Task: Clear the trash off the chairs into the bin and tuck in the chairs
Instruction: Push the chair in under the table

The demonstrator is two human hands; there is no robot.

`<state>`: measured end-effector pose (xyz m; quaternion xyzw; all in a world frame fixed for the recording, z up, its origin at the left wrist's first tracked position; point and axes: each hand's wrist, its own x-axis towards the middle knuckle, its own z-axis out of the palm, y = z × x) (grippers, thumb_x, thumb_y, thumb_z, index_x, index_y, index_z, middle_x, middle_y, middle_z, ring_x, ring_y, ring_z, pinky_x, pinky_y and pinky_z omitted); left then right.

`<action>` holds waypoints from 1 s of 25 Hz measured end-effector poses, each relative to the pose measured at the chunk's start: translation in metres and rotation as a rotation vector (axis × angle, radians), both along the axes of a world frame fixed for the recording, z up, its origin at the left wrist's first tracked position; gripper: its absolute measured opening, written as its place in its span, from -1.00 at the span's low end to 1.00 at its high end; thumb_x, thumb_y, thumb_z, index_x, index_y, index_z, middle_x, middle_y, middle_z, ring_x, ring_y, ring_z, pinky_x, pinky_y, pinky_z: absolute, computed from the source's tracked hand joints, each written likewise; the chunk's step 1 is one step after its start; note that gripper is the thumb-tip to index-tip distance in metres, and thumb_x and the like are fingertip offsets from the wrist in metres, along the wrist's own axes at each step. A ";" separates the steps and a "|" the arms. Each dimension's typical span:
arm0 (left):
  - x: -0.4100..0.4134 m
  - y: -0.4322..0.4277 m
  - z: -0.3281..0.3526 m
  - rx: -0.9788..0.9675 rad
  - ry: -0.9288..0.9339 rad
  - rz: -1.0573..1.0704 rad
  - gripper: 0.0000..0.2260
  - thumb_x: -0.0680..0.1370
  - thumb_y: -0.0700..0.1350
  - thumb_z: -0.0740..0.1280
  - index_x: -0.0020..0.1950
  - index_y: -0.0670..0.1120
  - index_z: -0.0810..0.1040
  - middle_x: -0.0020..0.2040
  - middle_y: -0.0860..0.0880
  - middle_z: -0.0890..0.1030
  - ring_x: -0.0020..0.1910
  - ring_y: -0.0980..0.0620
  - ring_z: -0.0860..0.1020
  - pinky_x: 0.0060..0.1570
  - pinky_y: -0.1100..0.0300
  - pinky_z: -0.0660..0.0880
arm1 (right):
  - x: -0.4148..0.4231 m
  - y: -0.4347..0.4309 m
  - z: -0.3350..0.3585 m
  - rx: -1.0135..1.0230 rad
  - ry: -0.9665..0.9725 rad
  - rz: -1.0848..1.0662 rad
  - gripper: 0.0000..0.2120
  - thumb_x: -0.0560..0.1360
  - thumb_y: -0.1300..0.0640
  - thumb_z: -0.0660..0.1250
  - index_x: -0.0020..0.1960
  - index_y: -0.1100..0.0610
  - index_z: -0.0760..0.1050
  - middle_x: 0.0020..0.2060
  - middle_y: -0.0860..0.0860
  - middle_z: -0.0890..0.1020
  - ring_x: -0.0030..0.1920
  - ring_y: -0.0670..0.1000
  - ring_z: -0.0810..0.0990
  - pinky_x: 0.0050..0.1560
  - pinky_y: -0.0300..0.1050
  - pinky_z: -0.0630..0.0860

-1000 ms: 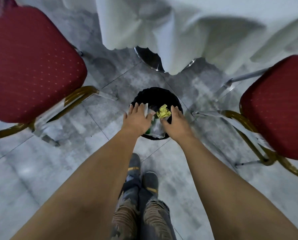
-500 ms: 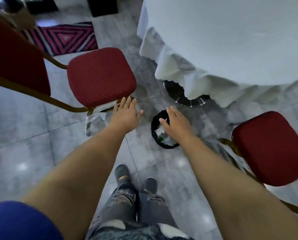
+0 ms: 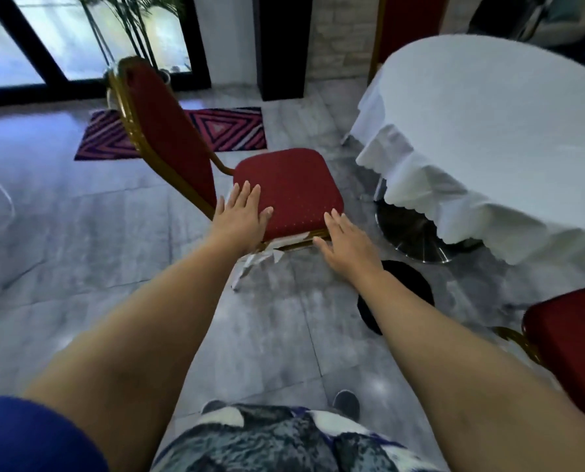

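Observation:
A red padded chair [image 3: 294, 185] with a gold frame stands in front of me, its seat bare, its backrest at the left. My left hand [image 3: 240, 218] lies over the seat's near left corner, fingers spread, holding nothing. My right hand [image 3: 345, 247] hovers by the seat's near right corner, fingers apart and empty. The black bin [image 3: 410, 284] sits on the floor under my right forearm, partly hidden; its contents do not show. A second red chair [image 3: 570, 345] is at the right edge.
A round table with a white cloth [image 3: 488, 131] and chrome base [image 3: 417, 236] stands right of the chair. A striped mat [image 3: 229, 131] lies behind it. Torn white wrapping [image 3: 260, 258] hangs from the chair's front leg. Grey tile floor spreads to the left.
Both hands have left the bin and moved up to the left chair's seat. The view has lifted from the floor toward the room. The trash they held over the bin is gone from them.

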<state>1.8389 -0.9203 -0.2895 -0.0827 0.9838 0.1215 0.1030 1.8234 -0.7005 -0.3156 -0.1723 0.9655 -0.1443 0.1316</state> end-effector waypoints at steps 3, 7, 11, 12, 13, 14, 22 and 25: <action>0.008 -0.080 0.014 -0.047 0.047 0.046 -0.44 0.67 0.15 -0.13 0.62 -0.07 -0.10 0.62 -0.04 -0.12 0.58 -0.03 -0.18 0.53 -0.05 -0.20 | 0.014 -0.077 0.001 -0.017 0.025 0.048 -0.38 0.66 -0.16 -0.01 0.61 0.11 -0.04 0.61 0.03 0.01 0.60 0.01 -0.06 0.57 -0.01 -0.01; 0.010 -0.158 0.025 -0.046 0.066 0.116 -0.45 0.67 0.15 -0.15 0.61 -0.06 -0.13 0.61 -0.03 -0.16 0.58 -0.01 -0.22 0.53 -0.05 -0.22 | 0.023 -0.161 0.007 -0.037 0.026 0.103 -0.37 0.66 -0.16 -0.04 0.61 0.10 -0.08 0.61 0.01 -0.04 0.60 -0.01 -0.10 0.57 -0.01 -0.05; -0.009 -0.222 0.027 -0.016 0.112 0.163 -0.45 0.68 0.14 -0.16 0.61 -0.05 -0.14 0.61 -0.02 -0.18 0.57 0.00 -0.24 0.52 -0.03 -0.23 | 0.007 -0.234 0.011 -0.042 0.036 0.158 -0.36 0.66 -0.18 -0.07 0.61 0.11 -0.12 0.61 0.01 -0.07 0.60 -0.02 -0.12 0.56 -0.04 -0.08; -0.016 -0.235 0.027 -0.006 0.124 0.177 -0.46 0.68 0.13 -0.16 0.61 -0.05 -0.14 0.61 -0.02 -0.18 0.57 0.00 -0.24 0.52 -0.03 -0.24 | -0.002 -0.251 0.011 -0.055 0.039 0.169 -0.36 0.66 -0.18 -0.07 0.61 0.11 -0.12 0.61 0.01 -0.07 0.60 -0.02 -0.13 0.56 -0.04 -0.08; -0.024 -0.247 0.028 0.001 0.131 0.190 -0.46 0.68 0.13 -0.16 0.61 -0.05 -0.15 0.61 -0.02 -0.19 0.57 0.00 -0.25 0.52 -0.03 -0.24 | -0.010 -0.267 0.012 -0.068 0.042 0.179 -0.36 0.66 -0.19 -0.07 0.61 0.11 -0.12 0.61 0.01 -0.07 0.60 -0.02 -0.13 0.56 -0.04 -0.07; -0.032 -0.258 0.029 0.001 0.138 0.199 -0.46 0.68 0.12 -0.16 0.61 -0.05 -0.15 0.61 -0.02 -0.19 0.57 0.00 -0.25 0.52 -0.03 -0.24 | -0.018 -0.282 0.012 -0.084 0.049 0.188 -0.35 0.66 -0.19 -0.07 0.61 0.10 -0.13 0.61 0.01 -0.07 0.60 -0.02 -0.13 0.57 -0.04 -0.07; -0.106 -0.356 0.038 0.036 0.158 0.228 -0.47 0.68 0.12 -0.16 0.61 -0.05 -0.15 0.61 0.00 -0.19 0.57 0.03 -0.25 0.53 0.00 -0.25 | -0.089 -0.394 0.021 -0.207 0.102 0.215 -0.36 0.66 -0.17 -0.02 0.61 0.10 -0.13 0.61 0.00 -0.09 0.59 -0.04 -0.14 0.56 -0.06 -0.10; -0.139 -0.383 0.038 0.069 0.150 0.210 -0.46 0.68 0.12 -0.16 0.61 -0.06 -0.15 0.61 0.00 -0.18 0.57 0.02 -0.23 0.53 0.00 -0.25 | -0.111 -0.424 0.023 -0.240 0.154 0.161 -0.36 0.66 -0.14 0.00 0.61 0.12 -0.13 0.61 0.03 -0.08 0.60 -0.03 -0.13 0.57 -0.07 -0.10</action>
